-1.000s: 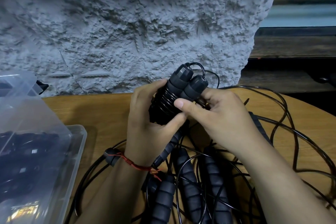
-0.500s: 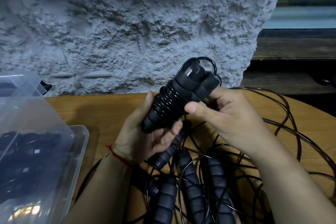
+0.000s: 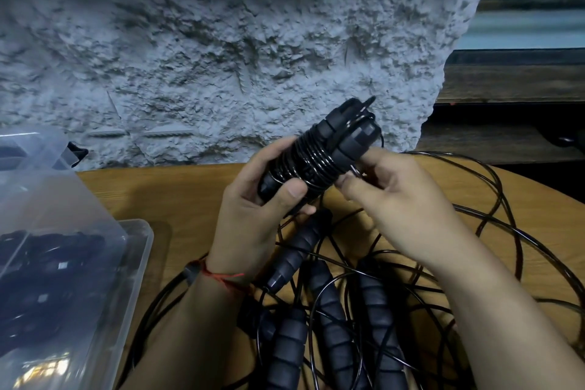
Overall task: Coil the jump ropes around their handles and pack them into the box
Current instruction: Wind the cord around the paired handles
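Coiled jump rope (image 3: pixel 313 161), left hand (image 3: pixel 253 222) fingers wrapped round it, right hand (image 3: pixel 389 199) pinching it alongside

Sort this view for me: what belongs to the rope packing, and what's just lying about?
Job: coiled jump rope, gripped by the left hand, its cord pinched by the right hand; loose jump ropes below the hands; clear box with packed ropes inside.
Just there: wooden table; rough wall; red wrist thread.
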Motion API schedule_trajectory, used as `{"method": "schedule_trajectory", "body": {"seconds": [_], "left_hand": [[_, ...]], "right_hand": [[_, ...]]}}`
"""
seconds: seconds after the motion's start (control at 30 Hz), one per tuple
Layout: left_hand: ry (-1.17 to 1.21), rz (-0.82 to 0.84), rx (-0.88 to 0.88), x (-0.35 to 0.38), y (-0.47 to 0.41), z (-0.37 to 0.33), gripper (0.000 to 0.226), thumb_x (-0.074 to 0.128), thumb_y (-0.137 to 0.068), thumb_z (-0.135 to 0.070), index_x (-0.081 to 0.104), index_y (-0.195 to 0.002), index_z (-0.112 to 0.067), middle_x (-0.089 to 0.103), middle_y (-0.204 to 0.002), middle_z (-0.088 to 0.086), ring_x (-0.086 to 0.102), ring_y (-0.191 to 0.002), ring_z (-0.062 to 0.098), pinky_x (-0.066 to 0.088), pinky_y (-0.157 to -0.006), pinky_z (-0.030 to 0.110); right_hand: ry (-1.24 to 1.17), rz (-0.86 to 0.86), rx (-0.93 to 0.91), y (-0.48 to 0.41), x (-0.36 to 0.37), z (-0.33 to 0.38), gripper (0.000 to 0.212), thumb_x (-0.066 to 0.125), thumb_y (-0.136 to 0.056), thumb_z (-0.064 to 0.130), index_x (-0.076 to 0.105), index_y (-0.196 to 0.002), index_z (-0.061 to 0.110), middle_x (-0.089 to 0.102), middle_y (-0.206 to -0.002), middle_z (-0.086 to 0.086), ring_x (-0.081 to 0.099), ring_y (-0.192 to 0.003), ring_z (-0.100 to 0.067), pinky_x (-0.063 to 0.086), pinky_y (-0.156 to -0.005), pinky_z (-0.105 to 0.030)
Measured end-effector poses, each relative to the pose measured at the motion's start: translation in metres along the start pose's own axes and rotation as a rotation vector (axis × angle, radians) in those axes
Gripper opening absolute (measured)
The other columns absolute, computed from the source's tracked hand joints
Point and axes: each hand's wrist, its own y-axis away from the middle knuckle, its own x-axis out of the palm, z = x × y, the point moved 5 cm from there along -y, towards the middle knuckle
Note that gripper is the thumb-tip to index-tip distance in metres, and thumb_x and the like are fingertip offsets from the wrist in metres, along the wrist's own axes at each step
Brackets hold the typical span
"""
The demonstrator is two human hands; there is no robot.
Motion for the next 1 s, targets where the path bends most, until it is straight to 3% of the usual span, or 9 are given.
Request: {"method": "schedule_trajectory", "body": {"seconds": [0.07,0.2,0.43,0.63,0.7,0.77,0.83,0.9,1.0], "left_hand": [[-0.087,-0.001,0.066,0.002,0.002,0.000,0.054,0.080,-0.088,-0.021,0.062,-0.140,-0.019,0.071,-0.130,-0.003,0.073,-0.106,0.023,0.065,-0.080,0.051],[-0.244,-0.036,0.222,-0.001,0.006,0.002,0.060,0.084,-0.087,-0.019,0.061,-0.143,-0.021,0.064,-0.141,0.007,0.064,-0.125,0.043,0.053,-0.094,0.075],[-0.410,-0.101,0.406,0.003,0.008,-0.007,0.061,0.083,-0.086,-0.012,0.058,-0.142,-0.017,0.064,-0.140,-0.003,0.063,-0.131,0.026,0.051,-0.107,0.041],[-0.504,-0.270,0.503,-0.010,0.009,-0.015,0.063,0.083,-0.088,-0.005,0.051,-0.142,0.000,0.060,-0.138,0.009,0.061,-0.129,0.023,0.052,-0.106,0.039],[-0.525,-0.314,0.493,-0.017,0.008,-0.014,0.063,0.081,-0.087,-0.002,0.051,-0.142,0.005,0.060,-0.138,0.011,0.060,-0.131,0.018,0.051,-0.107,0.034],[-0.523,-0.308,0.463,-0.019,0.005,-0.009,0.064,0.084,-0.086,-0.001,0.054,-0.141,0.006,0.061,-0.137,0.014,0.060,-0.131,0.026,0.052,-0.108,0.044],[-0.504,-0.303,0.440,-0.021,0.003,-0.002,0.065,0.086,-0.085,-0.002,0.055,-0.142,0.004,0.062,-0.136,0.017,0.061,-0.128,0.037,0.051,-0.107,0.058],[-0.513,-0.314,0.431,-0.023,0.002,0.001,0.064,0.087,-0.086,-0.004,0.057,-0.143,0.000,0.063,-0.135,0.014,0.061,-0.126,0.039,0.050,-0.105,0.062],[-0.622,-0.343,0.414,-0.019,0.006,-0.004,0.062,0.088,-0.087,-0.010,0.060,-0.143,-0.009,0.064,-0.133,0.003,0.062,-0.126,0.029,0.053,-0.103,0.047]], "right_hand": [[-0.042,-0.027,0.034,0.001,-0.008,0.000,0.026,0.064,-0.098,0.007,0.076,-0.102,0.029,0.077,-0.100,0.010,0.069,-0.099,-0.008,0.050,-0.090,-0.033],[0.097,-0.072,0.059,0.001,-0.012,-0.001,0.017,0.061,-0.102,0.019,0.071,-0.098,0.032,0.072,-0.088,0.009,0.065,-0.082,-0.011,0.050,-0.074,-0.038],[0.011,-0.084,0.016,0.001,-0.017,0.006,0.041,0.051,-0.112,0.029,0.066,-0.076,0.015,0.052,-0.059,0.008,0.041,-0.050,-0.010,0.028,-0.055,-0.027],[-0.305,0.010,0.139,0.003,-0.014,0.011,0.028,0.054,-0.108,0.015,0.080,-0.107,0.023,0.053,-0.057,-0.001,0.041,-0.050,-0.014,0.032,-0.049,-0.025],[-0.267,0.041,0.127,0.005,-0.009,0.012,0.025,0.059,-0.107,0.016,0.081,-0.111,0.027,0.052,-0.057,0.010,0.037,-0.052,-0.021,0.030,-0.049,-0.037],[-0.207,0.072,0.120,0.006,-0.002,0.013,0.025,0.061,-0.106,0.018,0.080,-0.110,0.033,0.050,-0.057,0.012,0.031,-0.053,-0.024,0.029,-0.048,-0.046],[-0.126,0.066,0.113,0.008,-0.001,0.013,0.024,0.059,-0.108,0.022,0.079,-0.112,0.035,0.057,-0.059,0.015,0.043,-0.050,-0.014,0.036,-0.053,-0.037],[0.079,0.044,0.044,0.009,-0.004,0.017,0.024,0.053,-0.109,0.038,0.076,-0.115,0.034,0.074,-0.080,0.015,0.067,-0.072,-0.008,0.054,-0.073,-0.038],[0.358,0.066,0.038,0.011,-0.002,0.021,0.047,0.053,-0.097,0.070,0.069,-0.123,0.034,0.068,-0.078,0.027,0.064,-0.078,0.002,0.054,-0.077,-0.033]]}}
